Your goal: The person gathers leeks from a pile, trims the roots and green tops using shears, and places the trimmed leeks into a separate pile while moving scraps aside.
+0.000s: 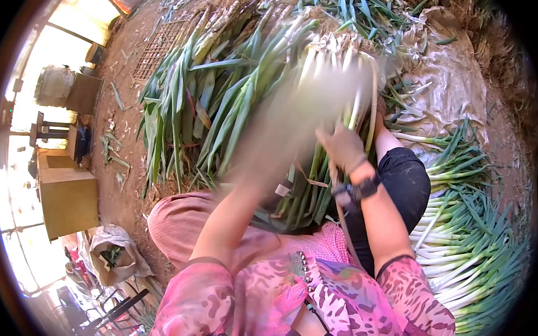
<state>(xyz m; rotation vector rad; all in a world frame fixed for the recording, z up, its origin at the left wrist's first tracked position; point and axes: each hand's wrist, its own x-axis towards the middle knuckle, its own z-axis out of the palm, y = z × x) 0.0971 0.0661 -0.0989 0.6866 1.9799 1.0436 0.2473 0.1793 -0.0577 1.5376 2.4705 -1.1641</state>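
Observation:
My left hand, smeared by motion, is over the white stems of a bundle of leeks; its fingers cannot be made out. Just right of it, my right hand, in a dirty glove, is closed at the stalks lying between my legs, and a dark watch is on that wrist. What its fingers hold is too small to tell. A thin strap crosses the green leaves below my hands. Untrimmed leeks with long green leaves lie heaped to the left.
Cleaned leeks are piled along the right side. Pale plastic sheeting covers ground at the upper right. On the left are a metal grate, a yellowish box and an open sack. My dark-clad leg is bent at the right.

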